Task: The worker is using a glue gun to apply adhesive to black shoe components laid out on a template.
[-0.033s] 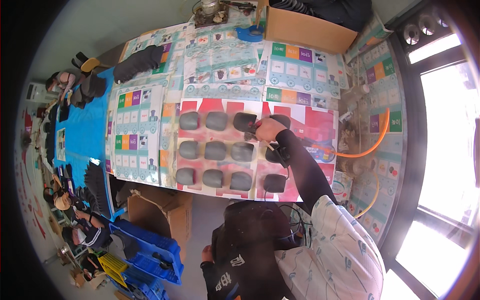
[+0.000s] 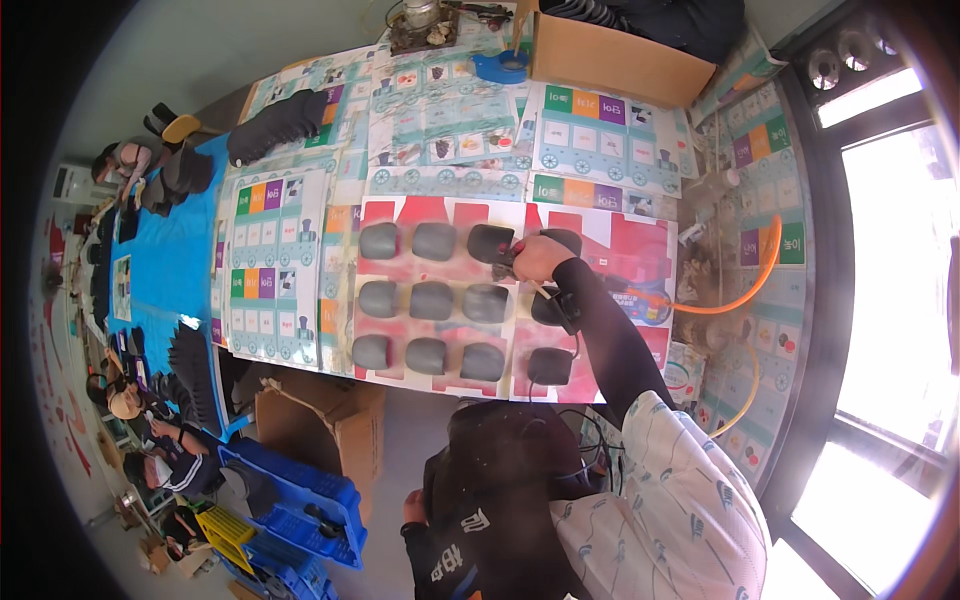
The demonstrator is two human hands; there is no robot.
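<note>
Head view: rows of dark grey pads on a red sheet on the surface (image 2: pixel 600 150).
Right hand (image 2: pixel 541 257): fingers clenched on a spray tool (image 2: pixel 508 262) pointing left at the top-row pad (image 2: pixel 489 241), just beside it.
Left hand (image 2: pixel 413 507): low, well apart; fingers' state cannot be told.

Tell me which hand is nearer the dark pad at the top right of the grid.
Right. The right hand rests right against that dark pad; the left hand is low by the dark stack, well below the table.

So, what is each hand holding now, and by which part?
The right hand grips a small spray-like tool by its body, over the dark grey rounded pads. The left hand touches a stack of dark pieces at its side; the grip cannot be told.
</note>
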